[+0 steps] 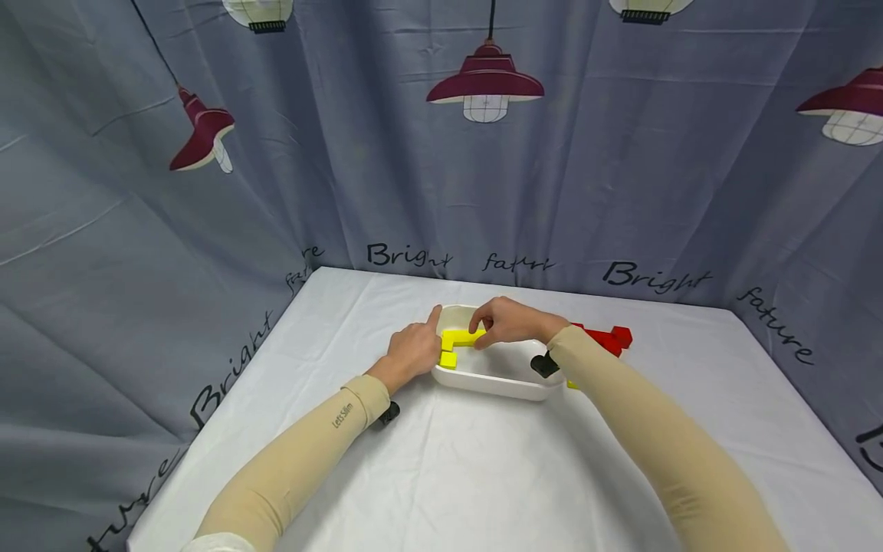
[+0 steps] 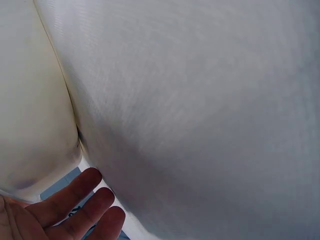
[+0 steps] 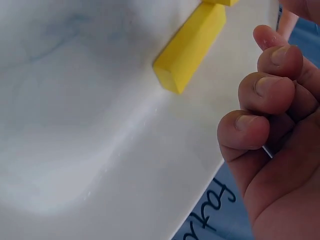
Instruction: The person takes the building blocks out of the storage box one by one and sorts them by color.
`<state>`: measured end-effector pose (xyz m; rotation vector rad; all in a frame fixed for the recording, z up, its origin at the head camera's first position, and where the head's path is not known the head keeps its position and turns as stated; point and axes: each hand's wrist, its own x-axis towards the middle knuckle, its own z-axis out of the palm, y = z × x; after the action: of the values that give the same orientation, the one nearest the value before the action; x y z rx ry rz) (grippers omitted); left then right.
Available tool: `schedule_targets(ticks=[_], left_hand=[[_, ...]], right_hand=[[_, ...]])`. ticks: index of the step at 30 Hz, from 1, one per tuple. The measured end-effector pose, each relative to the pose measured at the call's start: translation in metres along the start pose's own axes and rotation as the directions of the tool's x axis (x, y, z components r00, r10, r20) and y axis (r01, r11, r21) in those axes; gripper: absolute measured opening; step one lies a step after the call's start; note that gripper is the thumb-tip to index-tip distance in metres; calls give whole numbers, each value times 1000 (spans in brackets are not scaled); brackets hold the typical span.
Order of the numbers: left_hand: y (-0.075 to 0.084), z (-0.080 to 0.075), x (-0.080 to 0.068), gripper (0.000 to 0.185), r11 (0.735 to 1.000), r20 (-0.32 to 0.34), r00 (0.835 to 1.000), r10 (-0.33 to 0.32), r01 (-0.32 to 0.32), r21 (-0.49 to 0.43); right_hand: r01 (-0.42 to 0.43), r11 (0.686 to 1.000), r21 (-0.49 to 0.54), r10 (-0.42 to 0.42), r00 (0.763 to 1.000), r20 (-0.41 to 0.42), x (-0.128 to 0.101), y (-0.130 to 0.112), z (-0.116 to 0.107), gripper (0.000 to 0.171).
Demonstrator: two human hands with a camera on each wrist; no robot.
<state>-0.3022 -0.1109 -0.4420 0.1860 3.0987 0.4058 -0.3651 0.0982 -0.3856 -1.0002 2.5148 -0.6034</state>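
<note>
A white dish [image 1: 498, 381] sits mid-table with a long yellow block [image 1: 461, 337] and a small yellow block [image 1: 448, 359] inside, by its left wall. My left hand [image 1: 412, 351] rests against the dish's left rim, index finger raised. In the left wrist view its straight fingers [image 2: 75, 205] lie by the dish's outer wall [image 2: 30, 100]. My right hand [image 1: 508, 322] hovers over the dish at the long block's right end. The right wrist view shows its fingers [image 3: 265, 90] curled, apart from the yellow block [image 3: 192, 45], holding nothing.
Red blocks [image 1: 611, 339] lie on the white tablecloth [image 1: 483, 475] behind the dish's right end. A yellow bit [image 1: 572, 384] shows under my right forearm. Grey curtains printed with lamps close in the table's back and both sides.
</note>
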Motion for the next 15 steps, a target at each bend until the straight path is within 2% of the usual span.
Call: schedule_targets(ticks=[11,15], left_hand=[[0,-1,-2,65,1000,-2,1000,7,-7,15],[0,-1,-2,65,1000,-5,1000,14,-14,22]], right_hand=[[-18,1000,-17,19,998,60,17,-7,16,24],[0,1000,-17,1,997,74,21,-8,21,25]])
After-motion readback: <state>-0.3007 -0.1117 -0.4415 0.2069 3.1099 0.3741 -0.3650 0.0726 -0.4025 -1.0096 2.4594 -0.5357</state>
